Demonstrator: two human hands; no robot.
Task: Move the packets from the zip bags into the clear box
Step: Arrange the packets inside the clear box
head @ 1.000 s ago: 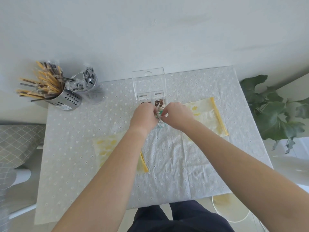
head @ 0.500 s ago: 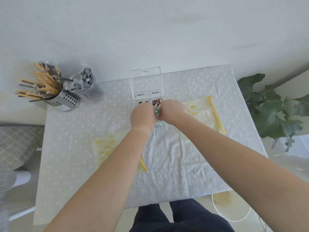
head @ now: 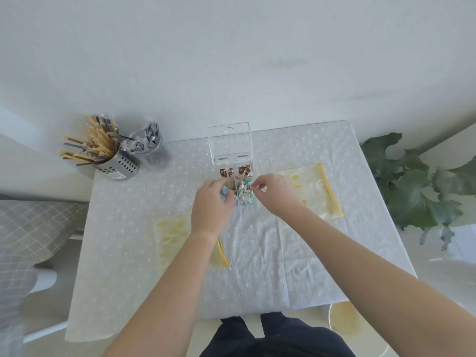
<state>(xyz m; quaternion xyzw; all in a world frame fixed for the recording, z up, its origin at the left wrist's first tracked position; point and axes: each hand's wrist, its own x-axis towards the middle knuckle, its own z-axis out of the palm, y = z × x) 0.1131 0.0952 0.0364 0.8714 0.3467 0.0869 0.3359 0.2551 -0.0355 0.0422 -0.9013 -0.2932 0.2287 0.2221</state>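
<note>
The clear box (head: pixel 243 202) stands mid-table, its lid (head: pixel 229 143) tipped up behind it. Brown, white and teal packets (head: pixel 242 181) stand packed inside. My left hand (head: pixel 212 207) is at the box's left side, fingers curled on a blue packet (head: pixel 224 191). My right hand (head: pixel 274 191) is at the box's right side, thumb and forefinger pinched by the teal packet tops; whether they grip one is unclear. One yellow-printed zip bag (head: pixel 170 230) lies flat partly under my left forearm. The other zip bag (head: pixel 316 191) lies flat to the right.
A perforated metal holder (head: pixel 121 167) of long stick packets and a glass jar (head: pixel 154 153) of grey packets stand at the table's back left. A leafy plant (head: pixel 412 191) is off the right edge, a grey cushioned chair (head: pixel 31 228) on the left, a white stool (head: pixel 358 328) near me.
My hands, pressed together over the box before, have moved apart to its two sides, uncovering the packets. The view has shifted slightly.
</note>
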